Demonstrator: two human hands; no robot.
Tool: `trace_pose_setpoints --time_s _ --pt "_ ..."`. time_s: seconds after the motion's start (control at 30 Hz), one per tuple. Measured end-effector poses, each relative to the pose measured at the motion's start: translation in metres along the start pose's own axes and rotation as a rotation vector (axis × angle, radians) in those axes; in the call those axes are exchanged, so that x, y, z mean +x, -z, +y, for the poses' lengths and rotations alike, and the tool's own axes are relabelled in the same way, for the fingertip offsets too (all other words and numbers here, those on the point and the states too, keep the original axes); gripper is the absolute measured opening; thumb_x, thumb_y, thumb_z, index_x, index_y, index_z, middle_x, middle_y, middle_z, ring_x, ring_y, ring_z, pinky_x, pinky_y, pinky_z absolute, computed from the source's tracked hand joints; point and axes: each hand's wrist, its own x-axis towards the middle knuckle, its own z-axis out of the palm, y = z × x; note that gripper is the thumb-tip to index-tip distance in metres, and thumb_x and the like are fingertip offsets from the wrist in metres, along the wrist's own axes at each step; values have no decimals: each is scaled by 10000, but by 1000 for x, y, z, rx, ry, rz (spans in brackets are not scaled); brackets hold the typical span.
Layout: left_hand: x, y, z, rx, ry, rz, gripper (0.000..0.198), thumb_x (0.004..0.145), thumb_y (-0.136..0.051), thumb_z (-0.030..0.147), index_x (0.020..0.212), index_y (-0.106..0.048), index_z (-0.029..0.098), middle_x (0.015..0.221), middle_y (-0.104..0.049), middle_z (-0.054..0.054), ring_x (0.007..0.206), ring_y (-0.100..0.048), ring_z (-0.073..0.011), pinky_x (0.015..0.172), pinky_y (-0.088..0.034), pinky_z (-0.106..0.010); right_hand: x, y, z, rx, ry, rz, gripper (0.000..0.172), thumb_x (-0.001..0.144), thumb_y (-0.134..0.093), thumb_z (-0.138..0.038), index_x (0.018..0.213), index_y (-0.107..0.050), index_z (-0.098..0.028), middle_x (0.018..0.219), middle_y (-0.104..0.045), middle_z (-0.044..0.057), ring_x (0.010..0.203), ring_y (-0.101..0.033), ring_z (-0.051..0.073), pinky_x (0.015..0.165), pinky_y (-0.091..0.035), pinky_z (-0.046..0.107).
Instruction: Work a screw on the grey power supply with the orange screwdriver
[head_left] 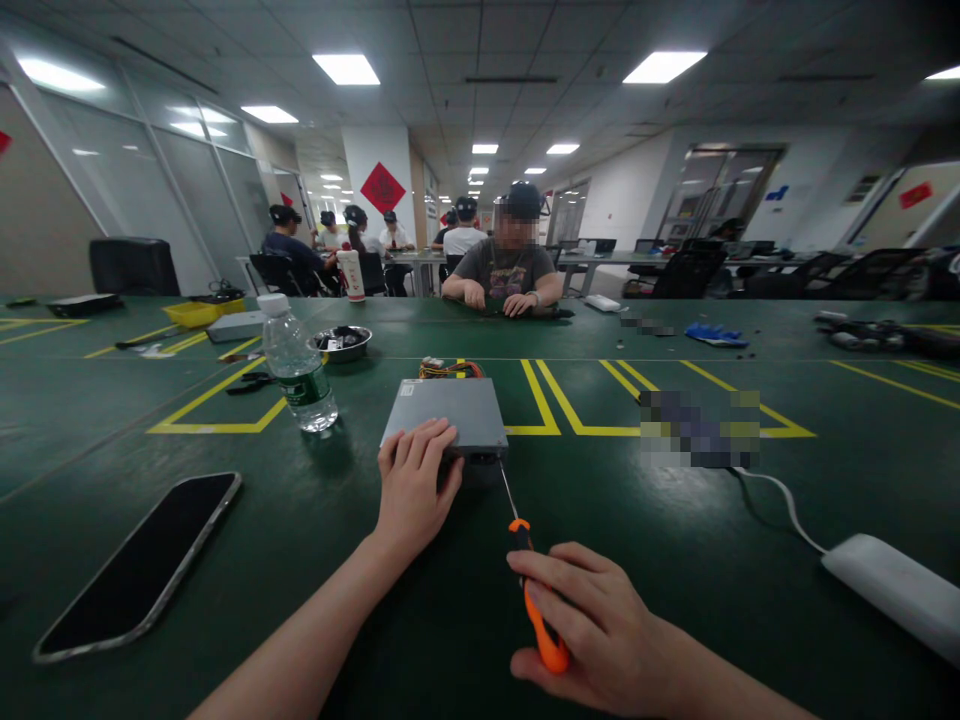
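A grey metal box with coloured wires at its far end lies on the green table. My left hand rests flat on the box's near left corner, fingers stretched out. My right hand is closed round the orange handle of a screwdriver. The screwdriver's thin shaft points at the box's near face, its tip at or close to the right corner.
A black phone lies at the near left. A water bottle and a metal bowl stand left of the box. A white adapter with a cable lies at the right. A person sits across the table, others farther back.
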Motion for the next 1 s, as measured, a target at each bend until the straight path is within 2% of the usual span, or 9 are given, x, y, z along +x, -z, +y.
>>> trace_pose_setpoints --time_s 0.13,0.3,0.4,0.5,0.63,0.77,0.87,1.0 --pt "0 -1 0 -9 1 0 294 835 -496 242 1129 -511 242 1210 -578 -63 1150 -485 -224 980 -265 -435 -2 -1 1 41 -20 -5 357 907 -445 -397 1074 -453 -82 983 -647 181 923 -628 193 772 -499 317" --pt "0 -1 0 2 0 5 287 830 -500 246 1117 -514 242 1207 -581 -55 1143 -491 -223 976 -269 -428 4 4 0 1 49 -99 283 937 -369 -312 1102 -488 -116 1034 -635 179 891 -638 198 732 -506 341" --pt "0 0 0 3 -1 1 282 836 -491 245 1118 -510 238 1207 -580 -56 1145 -489 -220 977 -267 -425 3 3 0 -18 46 -32 259 930 -424 -329 1045 -483 -105 1003 -639 190 863 -642 186 732 -502 319" --pt "0 0 0 7 -4 2 282 833 -495 245 1114 -513 234 1208 -578 -57 1142 -491 -221 974 -271 -424 -1 0 0 36 -16 32 268 919 -456 -327 1068 -419 -107 1011 -631 191 915 -629 180 748 -500 300" --pt "0 -1 0 9 -1 2 291 830 -500 248 1121 -510 238 1207 -580 -57 1138 -494 -224 977 -268 -431 0 0 0 71 -25 -16 330 924 -414 -362 1124 -397 -101 1025 -624 189 961 -611 195 762 -503 309" --pt "-1 -1 -1 6 6 -11 295 839 -486 247 1133 -501 242 1216 -574 -56 1160 -477 -223 985 -260 -434 6 4 -1 -21 30 -81 280 942 -362 -335 1088 -479 -128 998 -638 173 875 -637 195 724 -509 330" --pt "-1 -1 -1 8 3 -11 306 835 -489 246 1141 -498 244 1217 -573 -60 1157 -478 -228 981 -261 -441 3 2 -1 -36 30 -21 241 916 -441 -333 1022 -493 -122 962 -645 168 842 -639 183 735 -503 319" --pt "-1 -2 -1 6 -4 -1 304 830 -496 247 1134 -507 242 1208 -578 -60 1146 -487 -227 977 -267 -437 -2 -3 1 -3 7 37 271 901 -469 -342 1035 -464 -107 972 -640 175 897 -624 186 751 -502 311"
